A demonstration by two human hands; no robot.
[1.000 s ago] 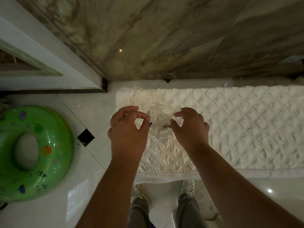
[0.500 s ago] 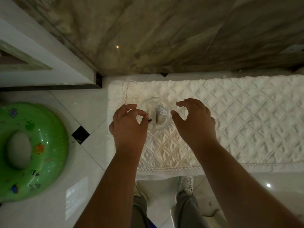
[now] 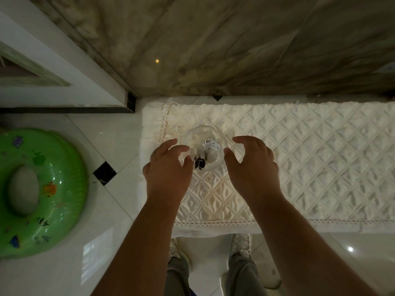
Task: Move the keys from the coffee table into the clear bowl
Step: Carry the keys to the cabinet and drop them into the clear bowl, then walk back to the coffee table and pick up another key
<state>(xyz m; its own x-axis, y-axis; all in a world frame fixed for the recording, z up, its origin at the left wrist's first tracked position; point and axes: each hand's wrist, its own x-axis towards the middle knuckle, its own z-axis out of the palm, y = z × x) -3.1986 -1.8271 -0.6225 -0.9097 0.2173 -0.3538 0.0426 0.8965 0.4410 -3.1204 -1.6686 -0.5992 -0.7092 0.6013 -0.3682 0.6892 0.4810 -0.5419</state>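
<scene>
Cream quilted cloth (image 3: pixel 310 159) covers the coffee table (image 3: pixel 213 230) in the head view, and the clear bowl (image 3: pixel 193 135) stands near its left end with the keys (image 3: pixel 202 160) lying inside. The left hand (image 3: pixel 168 169) hovers at the bowl's left edge and the right hand (image 3: pixel 254 165) just beside its right, both loosely spread and holding nothing, the keys between them.

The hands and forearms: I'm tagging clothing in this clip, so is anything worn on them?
Nothing visible: the left hand and right hand are ungloved, no rings or watch show, and no sleeves appear along either arm up to the frame edge.
</scene>
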